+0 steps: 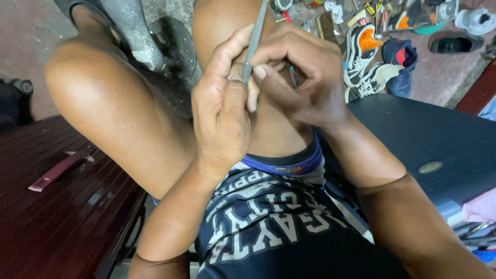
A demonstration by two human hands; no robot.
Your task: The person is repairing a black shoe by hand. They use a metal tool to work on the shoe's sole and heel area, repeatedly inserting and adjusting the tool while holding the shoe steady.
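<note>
A thin grey metal tool [254, 39], like a file or awl, stands nearly upright in front of my knees. My right hand [302, 77] pinches its lower end between thumb and fingers. My left hand [222, 103] presses against that same spot, thumb up along the shaft, fingers curled around something small that stays hidden. Both hands rest over my right thigh, above the dark blue printed shorts [268, 222].
A dark red ribbed suitcase [57, 206] lies at my left, a black one [439, 139] at my right. Several shoes [372, 57] and small tools are scattered on the floor ahead. A grey sandal [129, 31] sits beyond my left knee.
</note>
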